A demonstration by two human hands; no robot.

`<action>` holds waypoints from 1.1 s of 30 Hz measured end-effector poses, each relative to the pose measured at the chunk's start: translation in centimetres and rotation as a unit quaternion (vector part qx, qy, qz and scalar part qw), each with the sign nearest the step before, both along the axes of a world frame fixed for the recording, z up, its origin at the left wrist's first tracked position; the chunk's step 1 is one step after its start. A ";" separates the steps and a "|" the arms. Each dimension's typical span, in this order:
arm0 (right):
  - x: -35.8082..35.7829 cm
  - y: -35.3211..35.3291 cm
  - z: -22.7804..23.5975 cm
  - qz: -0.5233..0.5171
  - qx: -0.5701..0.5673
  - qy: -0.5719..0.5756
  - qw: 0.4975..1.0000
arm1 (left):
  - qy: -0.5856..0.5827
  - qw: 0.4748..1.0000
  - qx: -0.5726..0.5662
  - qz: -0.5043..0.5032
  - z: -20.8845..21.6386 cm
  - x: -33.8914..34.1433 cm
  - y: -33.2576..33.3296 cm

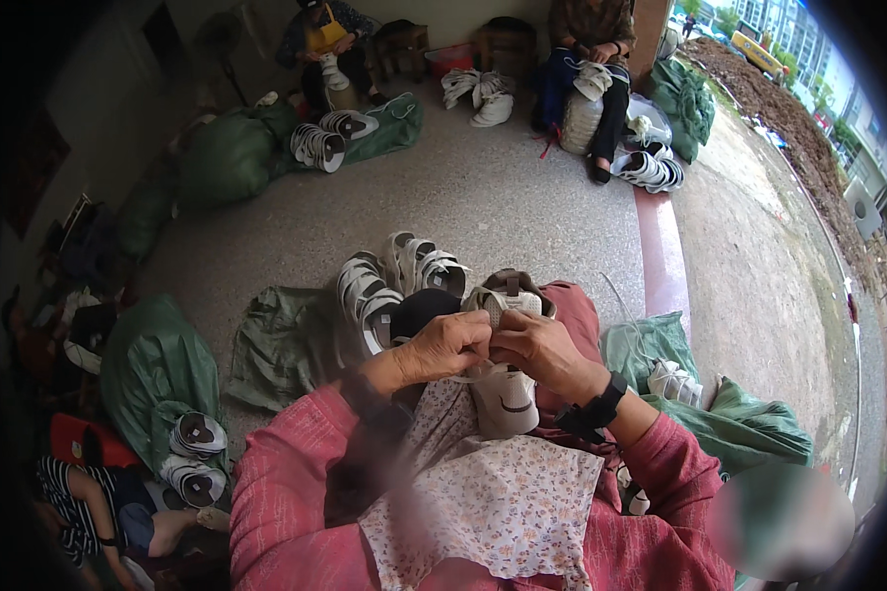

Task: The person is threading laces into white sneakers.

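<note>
A beige sneaker (505, 402) with a dark curved mark rests upright on my lap, its tongue (508, 300) toward the far side. Over its middle my left hand (442, 347) is closed in a pinch, and a pale shoelace (455, 378) shows just below the fingers. Close against it, my right hand (544, 353) is also closed in a pinch above the sneaker's opening. Its fingertips are hidden, so what they hold cannot be made out. Just beyond my left hand, several white sneakers (370, 295) stand packed together on the floor.
Green sacks lie to my left (158, 364) and right (749, 428), with shoes on or beside them. Two people (330, 39) (591, 39) sit at the far side handling shoes. Another person (108, 502) is at the lower left. A paved strip (739, 246) runs along the right.
</note>
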State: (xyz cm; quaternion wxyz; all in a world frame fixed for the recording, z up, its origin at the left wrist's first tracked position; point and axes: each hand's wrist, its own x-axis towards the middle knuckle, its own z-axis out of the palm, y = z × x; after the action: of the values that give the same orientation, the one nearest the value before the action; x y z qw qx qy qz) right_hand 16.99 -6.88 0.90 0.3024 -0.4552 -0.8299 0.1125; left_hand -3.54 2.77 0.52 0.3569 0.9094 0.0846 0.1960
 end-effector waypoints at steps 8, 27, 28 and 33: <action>0.0 0.3 0.9 0.069 0.121 -0.281 0.950 | 0.000 0.998 -0.059 0.001 -0.6 -0.3 0.4; 7.2 0.9 3.0 0.057 -0.290 0.812 0.503 | 0.175 0.979 -0.096 0.053 3.4 1.7 -0.8; 9.3 1.3 2.3 0.051 -0.275 0.834 0.475 | 0.195 0.973 -0.119 0.023 4.0 1.8 -0.5; 25.2 0.1 1.3 -0.076 -0.101 0.900 0.417 | 0.230 0.957 -0.174 -0.030 4.6 1.7 0.5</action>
State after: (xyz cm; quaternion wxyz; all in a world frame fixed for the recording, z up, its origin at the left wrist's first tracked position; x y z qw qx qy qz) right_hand 42.17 -6.83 2.21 0.8355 -0.1818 -0.0279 0.5177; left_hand -1.85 3.26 5.12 0.4864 0.8558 0.1698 -0.0469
